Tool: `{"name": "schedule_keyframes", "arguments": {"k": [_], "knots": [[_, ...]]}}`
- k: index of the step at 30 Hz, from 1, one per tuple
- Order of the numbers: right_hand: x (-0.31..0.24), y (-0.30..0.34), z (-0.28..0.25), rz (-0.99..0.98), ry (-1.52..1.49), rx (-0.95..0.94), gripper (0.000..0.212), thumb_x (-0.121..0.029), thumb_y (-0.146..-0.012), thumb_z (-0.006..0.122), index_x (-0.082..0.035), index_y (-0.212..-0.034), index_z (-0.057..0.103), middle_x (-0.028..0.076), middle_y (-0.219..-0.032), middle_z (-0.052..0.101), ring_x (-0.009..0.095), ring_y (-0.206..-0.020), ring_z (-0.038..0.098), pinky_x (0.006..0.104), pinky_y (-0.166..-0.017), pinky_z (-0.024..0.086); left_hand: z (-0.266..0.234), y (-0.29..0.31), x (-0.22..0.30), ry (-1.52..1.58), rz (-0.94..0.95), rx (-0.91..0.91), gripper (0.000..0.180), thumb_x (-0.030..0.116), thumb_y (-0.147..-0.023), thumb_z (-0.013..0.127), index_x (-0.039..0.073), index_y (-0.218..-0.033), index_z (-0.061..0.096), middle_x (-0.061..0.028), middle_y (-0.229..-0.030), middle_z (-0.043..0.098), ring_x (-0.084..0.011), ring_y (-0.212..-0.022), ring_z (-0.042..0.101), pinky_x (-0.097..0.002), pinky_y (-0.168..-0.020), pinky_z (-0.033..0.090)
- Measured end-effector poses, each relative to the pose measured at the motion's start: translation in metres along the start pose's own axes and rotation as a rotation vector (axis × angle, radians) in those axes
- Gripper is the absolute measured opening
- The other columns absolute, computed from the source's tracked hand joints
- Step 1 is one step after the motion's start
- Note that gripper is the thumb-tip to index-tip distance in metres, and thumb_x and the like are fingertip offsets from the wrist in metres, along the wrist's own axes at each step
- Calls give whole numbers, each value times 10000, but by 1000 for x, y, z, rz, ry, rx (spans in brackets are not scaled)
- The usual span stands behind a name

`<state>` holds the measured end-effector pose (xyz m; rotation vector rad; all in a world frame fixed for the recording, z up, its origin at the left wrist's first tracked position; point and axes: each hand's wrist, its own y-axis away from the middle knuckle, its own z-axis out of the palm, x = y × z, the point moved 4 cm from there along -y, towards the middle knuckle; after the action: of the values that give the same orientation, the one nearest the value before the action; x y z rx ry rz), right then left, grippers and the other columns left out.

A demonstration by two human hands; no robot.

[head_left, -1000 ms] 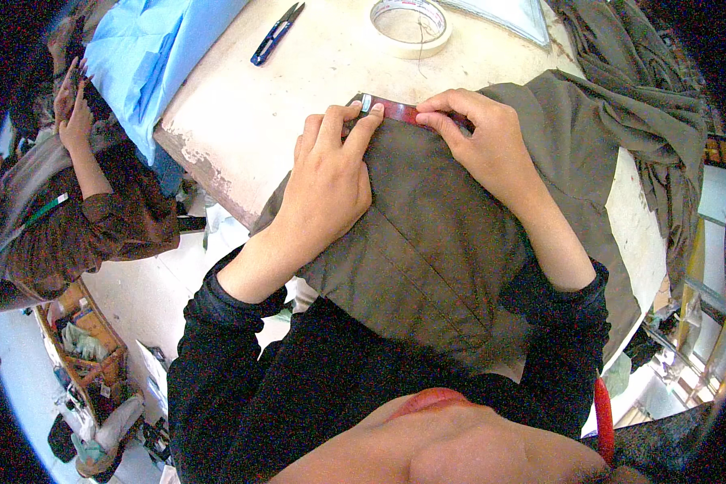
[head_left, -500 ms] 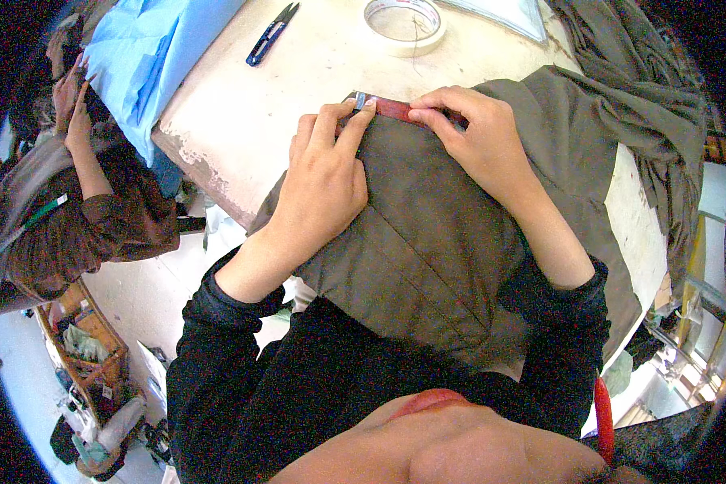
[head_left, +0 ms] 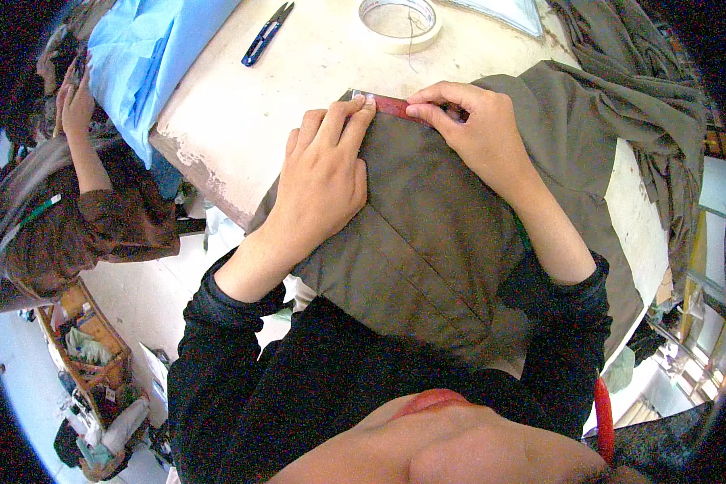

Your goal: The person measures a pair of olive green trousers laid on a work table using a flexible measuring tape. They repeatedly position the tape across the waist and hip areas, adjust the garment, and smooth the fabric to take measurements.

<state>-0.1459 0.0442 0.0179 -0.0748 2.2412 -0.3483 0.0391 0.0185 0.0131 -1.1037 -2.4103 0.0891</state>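
Note:
An olive-green garment (head_left: 452, 242) lies spread over the near edge of a worn cream table (head_left: 298, 73) and down toward my lap. My left hand (head_left: 323, 177) presses flat on the cloth, its fingertips on the end of a red measuring tape (head_left: 391, 105) laid along the garment's far edge. My right hand (head_left: 468, 129) pinches the same tape a little to the right, fingers curled over it and the fabric edge. Both black sleeves come in from below.
A roll of white tape (head_left: 399, 20) and blue thread snips (head_left: 268, 32) lie at the table's far side. More olive cloth (head_left: 637, 89) is heaped at the right. Blue fabric (head_left: 145, 56) hangs off the left corner. Another person (head_left: 81, 218) sits at the left.
Both hands stay on the tape and cloth. The view has shifted slightly, so the hands sit a touch higher in the picture.

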Motion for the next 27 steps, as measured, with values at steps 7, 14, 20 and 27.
{"name": "schedule_keyframes", "arguments": {"k": [7,14,20,27], "knots": [[0,0,0,41,9,-15,152,-190,-861,707,-55,-925,734,130,-845,722,255,-727,694,338,-699,537,-1,0,2,6,-3,8,615,-20,-716,500,25,-1328,514,-160,-1270,526,-366,-1129,483,-453,-1036,398],[0,0,0,10,27,-21,173,-209,-866,700,-50,-932,724,136,-856,716,277,-744,692,353,-705,537,1,-2,3,-107,43,-9,693,19,-750,553,188,-1420,495,-116,-1255,508,-329,-1040,477,-439,-914,440],[-1,1,1,-16,32,-16,172,-210,-874,685,-46,-916,718,149,-863,710,313,-775,689,377,-713,536,2,-1,1,-71,-1,-25,684,0,-766,477,202,-1418,506,-148,-1284,493,-370,-1098,454,-461,-1017,384],[1,0,2,-25,32,-27,171,-209,-875,674,-47,-914,713,157,-859,702,324,-780,685,389,-716,535,3,-1,1,-78,-11,-46,682,12,-792,476,243,-1433,505,-173,-1241,470,-372,-1079,457,-473,-1003,388]]}}
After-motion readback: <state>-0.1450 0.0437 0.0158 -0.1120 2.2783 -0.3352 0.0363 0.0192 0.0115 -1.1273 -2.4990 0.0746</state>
